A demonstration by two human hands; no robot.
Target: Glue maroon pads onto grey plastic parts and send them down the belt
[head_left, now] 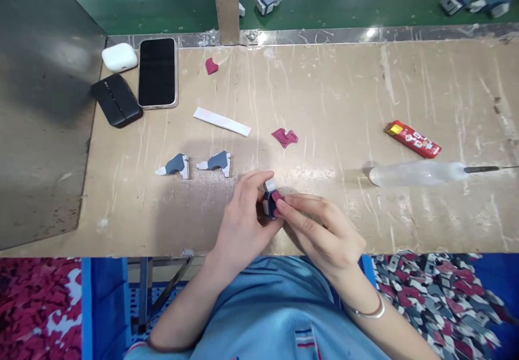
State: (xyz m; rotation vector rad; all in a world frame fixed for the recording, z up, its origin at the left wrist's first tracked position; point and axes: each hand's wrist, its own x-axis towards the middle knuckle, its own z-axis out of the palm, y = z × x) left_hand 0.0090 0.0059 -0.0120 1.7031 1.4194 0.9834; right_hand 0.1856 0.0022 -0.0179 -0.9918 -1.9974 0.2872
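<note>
Near the table's front edge, my left hand (245, 208) is closed round a small dark blue and white plastic part (268, 202). My right hand (324, 225) pinches a small crimson piece (277, 195) against the face of that part; the fingertips cover some of it. Just beyond the hands lies a crimson piece with raised outlines (285, 137). To the left, two grey-blue and white plastic parts rest side by side, a nearer-left one (177, 165) and another (217, 162). Farther back sits a small crimson piece (211, 66).
A white strip (222, 121), phone (158, 73), black device (117, 100) and white case (120, 57) lie left. A red packet (413, 138) and needle-tipped bottle (419, 174) lie right. Bins of crimson pieces (36, 306) and mixed parts (441, 300) flank me. Behind runs a green surface (344, 3) carrying parts.
</note>
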